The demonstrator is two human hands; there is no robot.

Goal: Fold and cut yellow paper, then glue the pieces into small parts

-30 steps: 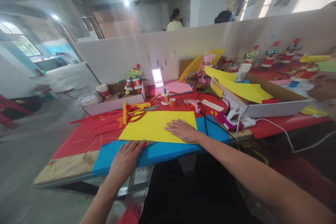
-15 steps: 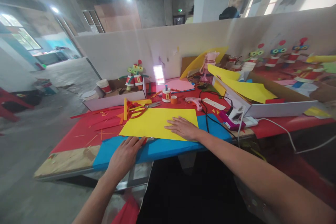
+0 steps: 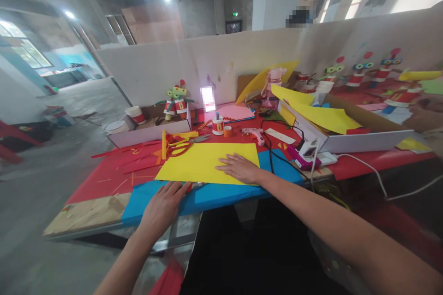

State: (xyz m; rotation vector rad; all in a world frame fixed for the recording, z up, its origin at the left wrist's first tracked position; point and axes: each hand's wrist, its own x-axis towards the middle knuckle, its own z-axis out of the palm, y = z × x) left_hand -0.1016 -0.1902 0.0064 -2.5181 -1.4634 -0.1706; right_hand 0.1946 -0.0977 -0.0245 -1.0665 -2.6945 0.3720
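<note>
A yellow paper sheet (image 3: 197, 161) lies flat on a blue sheet (image 3: 214, 198) at the table's front. My right hand (image 3: 238, 168) rests palm down on the yellow sheet's right part, fingers spread and stretched out. Near its front left edge lies my left hand (image 3: 166, 200), fingers extended over the blue sheet. By those fingertips a small red and silvery thing (image 3: 197, 184) shows, partly covered; I cannot make out its kind. Behind the yellow sheet lie orange-handled scissors (image 3: 180, 147) beside yellow strips (image 3: 164, 144).
A pink glue gun (image 3: 254, 134), a purple power strip (image 3: 304, 159) and cables lie to the right. A white box (image 3: 370, 140) holds yellow paper. Paper robot figures (image 3: 180, 101) stand in a tray behind. An orange ring (image 3: 227, 132) sits by a small robot body (image 3: 218, 125).
The view has shifted very slightly. Both hands stay in place against the sheets, with no clear movement.
</note>
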